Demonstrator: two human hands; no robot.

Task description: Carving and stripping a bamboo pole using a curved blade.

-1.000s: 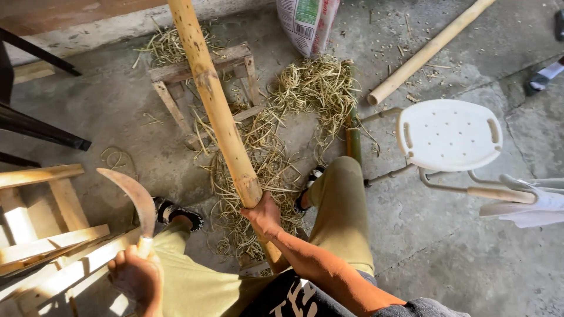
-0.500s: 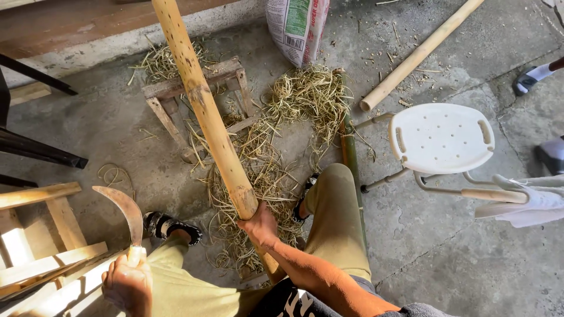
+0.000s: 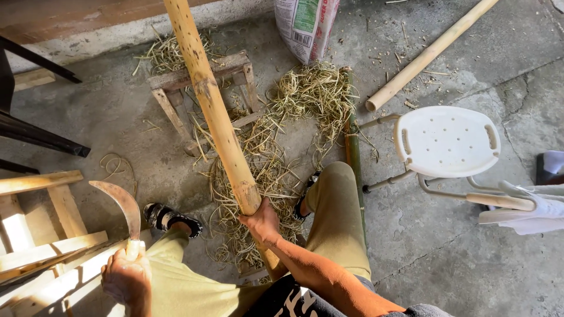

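Right hand (image 3: 262,223) wrapped around smooth tan bamboo pole (image 3: 214,114), fingers clamped on its lower end, pole slanting over rough wooden stool (image 3: 200,82) and straw-like shavings (image 3: 282,135). Left hand (image 3: 126,276) gripping curved, rust-brown sickle blade (image 3: 120,202), fingers closed round its handle.

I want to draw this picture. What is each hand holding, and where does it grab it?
The right hand grips the long bamboo pole around its shaft, near the lower end. The left hand holds a curved sickle by its handle, blade pointing up.
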